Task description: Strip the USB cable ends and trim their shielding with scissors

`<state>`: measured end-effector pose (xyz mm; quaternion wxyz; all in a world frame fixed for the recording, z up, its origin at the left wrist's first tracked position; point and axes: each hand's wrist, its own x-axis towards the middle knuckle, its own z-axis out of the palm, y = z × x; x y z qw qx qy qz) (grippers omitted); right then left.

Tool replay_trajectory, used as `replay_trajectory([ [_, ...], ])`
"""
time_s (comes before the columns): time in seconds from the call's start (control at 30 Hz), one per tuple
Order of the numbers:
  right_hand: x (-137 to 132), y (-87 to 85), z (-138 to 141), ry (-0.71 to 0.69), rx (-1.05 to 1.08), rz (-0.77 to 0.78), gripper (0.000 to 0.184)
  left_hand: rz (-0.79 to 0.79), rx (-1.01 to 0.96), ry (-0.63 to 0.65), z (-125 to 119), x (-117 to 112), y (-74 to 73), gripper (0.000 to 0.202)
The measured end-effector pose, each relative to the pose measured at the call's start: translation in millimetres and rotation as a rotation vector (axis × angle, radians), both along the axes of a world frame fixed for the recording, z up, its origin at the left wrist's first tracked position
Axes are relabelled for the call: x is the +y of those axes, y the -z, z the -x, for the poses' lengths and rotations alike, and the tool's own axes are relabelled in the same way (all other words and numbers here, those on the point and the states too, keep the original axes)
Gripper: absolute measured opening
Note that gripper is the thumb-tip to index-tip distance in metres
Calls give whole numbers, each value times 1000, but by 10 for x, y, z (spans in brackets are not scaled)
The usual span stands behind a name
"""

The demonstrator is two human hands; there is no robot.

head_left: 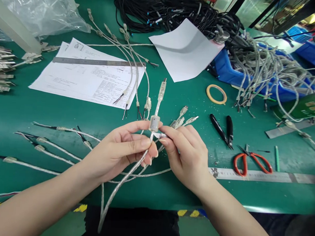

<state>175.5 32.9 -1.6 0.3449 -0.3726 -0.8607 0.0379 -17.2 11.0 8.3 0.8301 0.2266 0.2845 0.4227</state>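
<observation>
1) Left hand [127,144]: thumb and fingers pinching a translucent cable [120,186] just below its cylindrical sleeve [154,123]

2) Right hand [188,156]: thumb and forefinger gripping a small metal tool [161,135], largely hidden, its tip at the cable directly beneath the sleeve

3) The held cable: raised above the desk [169,196] between the two hands; its plug [162,90] points away from them, while the remainder hangs toward the wearer in a bend

4) Loose cables [67,151]: lying beneath and to the left of the left hand, several with stripped, dark wire ends

5) Beyond the left hand: printed sheets [78,76], crossed by a dark metal strip [97,62]

6) Right of the right hand: black-handled cutters [217,127], red-handled pliers [247,154] and a metal ruler [275,177], the pliers overlapping the ruler's edge

7) Farther beyond the right hand: a tape ring [217,101] and a blue bin [223,67] heaped with translucent cables
</observation>
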Motion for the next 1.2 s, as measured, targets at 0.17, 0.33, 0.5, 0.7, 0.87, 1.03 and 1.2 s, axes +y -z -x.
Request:
replay_trajectory([
  [0.17, -24, 10, 14, 45, 0, -27, 26, 17, -3, 3, -16, -13, -10, 33],
  [0.33, -33, 17, 15, 106, -13, -74, 22, 36, 2, -20, -28, -22, -22, 28],
  [0.5, -19, -14, 4, -1, 35, 1, 22, 39, -20, -31, -35, -12, -27, 26],
  [0.7, -18, -27, -9, 0, 7, 19, 22, 58, -13, -26, -32, -13, -45, 23],
  [0.87, 0, -6, -16, 83, -27, -107, 22, 67, 6, -20, -43, 0, -62, 22],
  [1.03, 1, -40, -28, 17, 54, -21, 22, 99, 76, -110, -51, 18, -64, 24],
  [1.2, -25, -65, -16, -29, 6, 7, 24, 57, 79, -106, -52, 25, -33, 25],
])
